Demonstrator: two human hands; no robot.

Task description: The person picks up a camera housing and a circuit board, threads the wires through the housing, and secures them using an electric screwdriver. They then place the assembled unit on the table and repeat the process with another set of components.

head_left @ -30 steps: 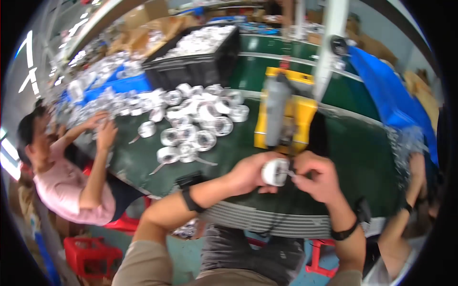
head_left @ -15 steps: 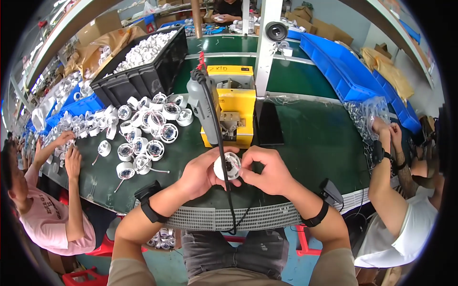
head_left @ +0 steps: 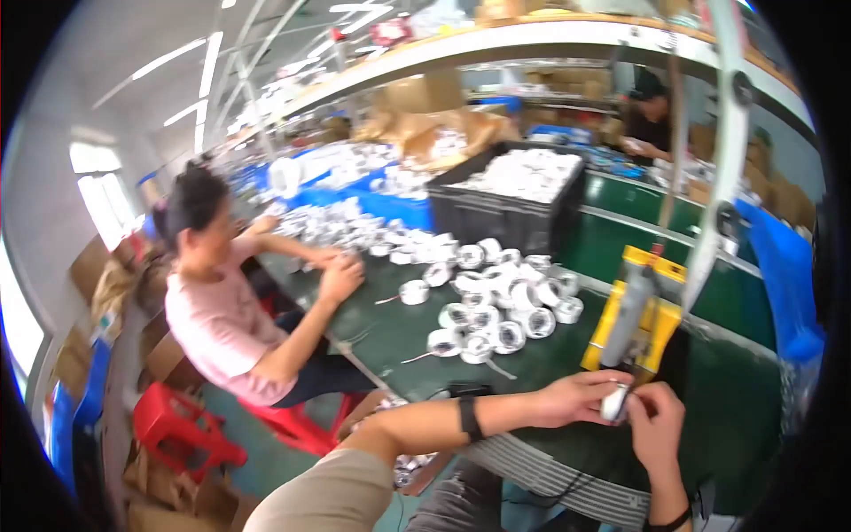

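Note:
My left hand (head_left: 578, 396) is closed round a small white round housing (head_left: 612, 403), now seen nearly edge-on. Against the housing's right side, the bent fingers of my right hand (head_left: 659, 424) are pinched together; what sits between them is too small and blurred to name. Just beyond both hands hangs a grey power screwdriver (head_left: 628, 321), in front of a yellow machine (head_left: 667, 269) on the green table. To the left of it lies a cluster of similar white housings (head_left: 479, 317), some with thin wires trailing out.
A black crate (head_left: 492, 217) heaped with white parts stands behind the cluster. At the left, a person in a pink shirt (head_left: 226, 330) works with both hands at the table. A red stool (head_left: 184, 427) is on the floor. Blue bins (head_left: 409, 211) hold more parts.
The view has swung left, so my hands now appear at the lower right. Both hands stay at the white housing, which shows its edge instead of its open face.

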